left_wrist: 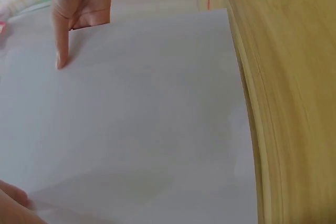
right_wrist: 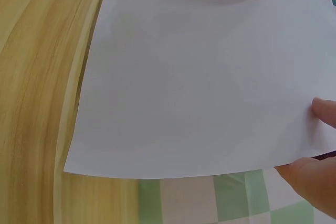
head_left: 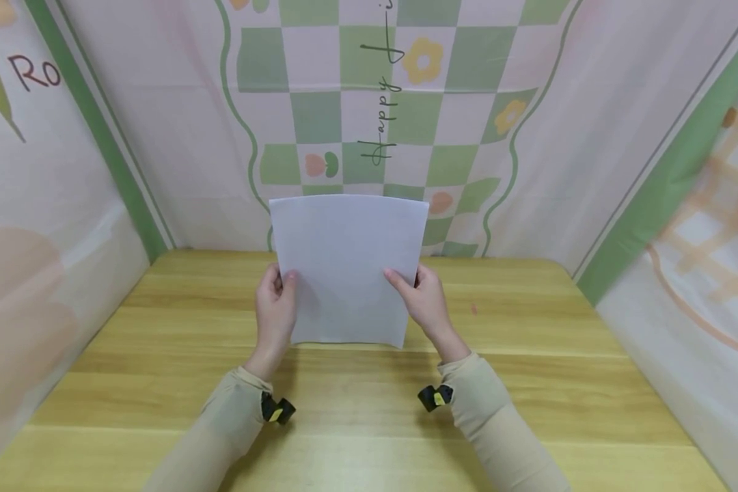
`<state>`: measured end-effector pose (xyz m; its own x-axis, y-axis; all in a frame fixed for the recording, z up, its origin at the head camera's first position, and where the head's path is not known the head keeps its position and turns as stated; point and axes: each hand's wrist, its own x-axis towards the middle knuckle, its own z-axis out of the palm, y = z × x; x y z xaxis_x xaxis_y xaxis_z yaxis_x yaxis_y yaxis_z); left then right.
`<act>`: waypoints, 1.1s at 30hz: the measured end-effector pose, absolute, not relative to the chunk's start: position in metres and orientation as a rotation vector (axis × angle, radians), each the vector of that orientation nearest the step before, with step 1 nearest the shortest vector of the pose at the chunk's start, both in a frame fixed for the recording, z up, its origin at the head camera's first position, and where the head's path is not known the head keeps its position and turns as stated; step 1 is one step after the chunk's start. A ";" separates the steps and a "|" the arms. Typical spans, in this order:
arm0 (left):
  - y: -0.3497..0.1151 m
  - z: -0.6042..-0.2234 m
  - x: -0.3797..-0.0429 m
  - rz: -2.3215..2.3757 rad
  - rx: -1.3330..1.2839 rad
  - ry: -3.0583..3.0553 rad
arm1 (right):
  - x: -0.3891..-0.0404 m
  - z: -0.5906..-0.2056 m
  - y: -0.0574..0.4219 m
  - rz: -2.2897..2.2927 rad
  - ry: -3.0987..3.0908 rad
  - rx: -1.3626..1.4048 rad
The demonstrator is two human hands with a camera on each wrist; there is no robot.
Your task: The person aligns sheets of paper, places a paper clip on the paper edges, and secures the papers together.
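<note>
A blank white sheet of paper (head_left: 349, 273) is held up, tilted toward me, over the wooden table. My left hand (head_left: 275, 311) pinches its left edge, thumb on the near face and fingers behind. At the opposite edge my right hand (head_left: 427, 304) grips it the same way, its thumb lying further in over the sheet. The paper bows slightly, its top edge curving. In the left wrist view the sheet (left_wrist: 142, 114) fills most of the picture, with the right hand (left_wrist: 81, 3) at its far edge. The right wrist view shows the right thumb (right_wrist: 324, 111) pressed on the paper.
Beneath the hands lies a wood-grain table (head_left: 357, 437). Behind it hangs a curtain (head_left: 320, 116) with green and white checks, flowers and lettering. Printed cloth also hangs on both sides. Each sleeve cuff carries a small black wrist camera (head_left: 277, 410).
</note>
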<state>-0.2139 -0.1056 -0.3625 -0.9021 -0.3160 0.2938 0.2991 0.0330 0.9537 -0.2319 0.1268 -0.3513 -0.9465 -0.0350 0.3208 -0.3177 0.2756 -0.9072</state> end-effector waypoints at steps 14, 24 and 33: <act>-0.106 -0.354 -0.210 -1.936 -0.044 -1.849 | -0.230 -0.343 0.124 1.770 -2.254 0.321; -0.106 -0.340 -0.212 -1.914 -0.065 -1.823 | -0.227 -0.332 0.122 1.770 -2.214 0.328; -0.105 -0.339 -0.214 -1.900 -0.104 -1.807 | -0.230 -0.330 0.122 1.763 -2.166 0.337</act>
